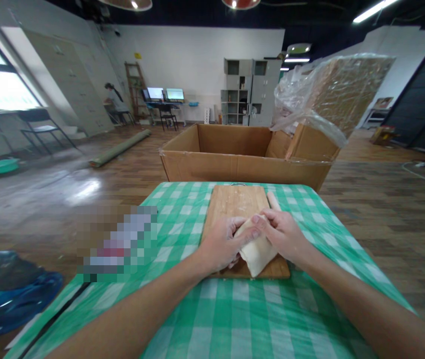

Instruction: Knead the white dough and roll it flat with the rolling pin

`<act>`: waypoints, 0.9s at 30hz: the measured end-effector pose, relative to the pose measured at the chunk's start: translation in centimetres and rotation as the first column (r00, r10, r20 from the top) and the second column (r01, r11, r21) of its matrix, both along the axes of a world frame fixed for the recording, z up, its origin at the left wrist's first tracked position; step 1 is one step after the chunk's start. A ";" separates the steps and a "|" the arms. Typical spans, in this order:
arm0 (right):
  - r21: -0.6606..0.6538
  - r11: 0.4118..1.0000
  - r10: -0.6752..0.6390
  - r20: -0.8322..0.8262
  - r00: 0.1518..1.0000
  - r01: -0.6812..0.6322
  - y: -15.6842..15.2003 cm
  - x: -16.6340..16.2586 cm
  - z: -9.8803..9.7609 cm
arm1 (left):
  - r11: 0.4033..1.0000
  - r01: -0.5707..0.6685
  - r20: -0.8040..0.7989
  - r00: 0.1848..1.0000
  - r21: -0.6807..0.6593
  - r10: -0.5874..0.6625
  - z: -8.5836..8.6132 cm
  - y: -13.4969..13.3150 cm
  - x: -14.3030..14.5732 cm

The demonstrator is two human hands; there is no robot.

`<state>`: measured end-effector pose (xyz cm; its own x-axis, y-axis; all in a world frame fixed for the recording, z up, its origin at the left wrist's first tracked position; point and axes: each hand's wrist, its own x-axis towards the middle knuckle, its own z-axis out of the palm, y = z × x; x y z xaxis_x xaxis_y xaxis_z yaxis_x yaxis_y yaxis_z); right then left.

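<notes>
A folded piece of pale dough [258, 255] is held between both hands just over the wooden cutting board [237, 199]. My left hand [223, 244] grips its left side, thumb lying across the top. My right hand [282, 232] pinches the upper right edge with thumb and fingers. One pointed corner of the dough hangs toward me, near the board's front edge. White flour dusts the fingers and the board. Just right of the board lies a pale rolling pin [273, 200], partly hidden behind my right hand.
A green-and-white checked cloth [220, 319] covers the table. A pixelated patch [122, 244] with a black cable [59, 316] is at its left edge. Beyond the table stands a big cardboard box [235, 167]. Plastic bags [10, 294] lie at the left; a person [117, 102] sits far back.
</notes>
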<state>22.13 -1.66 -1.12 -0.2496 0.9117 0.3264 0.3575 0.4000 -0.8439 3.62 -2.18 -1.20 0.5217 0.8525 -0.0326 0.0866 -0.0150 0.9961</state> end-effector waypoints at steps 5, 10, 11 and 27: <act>0.081 0.992 -0.105 0.062 0.993 0.099 -0.1 0.0 0.0 | 0.998 0.020 -0.018 1.000 -0.066 -0.021 0.6 -0.1 -0.1; -0.031 0.980 -0.200 -0.117 0.973 0.198 0.2 -0.3 -0.8 | 0.999 -0.039 0.086 0.996 0.016 0.037 -0.8 0.5 0.4; -0.069 0.983 -0.182 -0.150 0.972 0.173 0.2 -0.4 -0.8 | 0.998 -0.057 0.118 0.992 0.039 0.052 -1.1 0.7 0.6; -0.066 0.957 -0.289 -0.244 0.926 0.281 -0.2 -1.0 -1.0 | 0.962 -0.263 0.186 0.951 0.073 0.246 -1.1 0.6 1.4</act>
<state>21.10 -1.87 -2.12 0.1079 0.9425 0.3162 0.2304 0.2857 -0.9302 4.99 -1.61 -2.34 0.2777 0.9522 0.1271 -0.0737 -0.1108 0.9911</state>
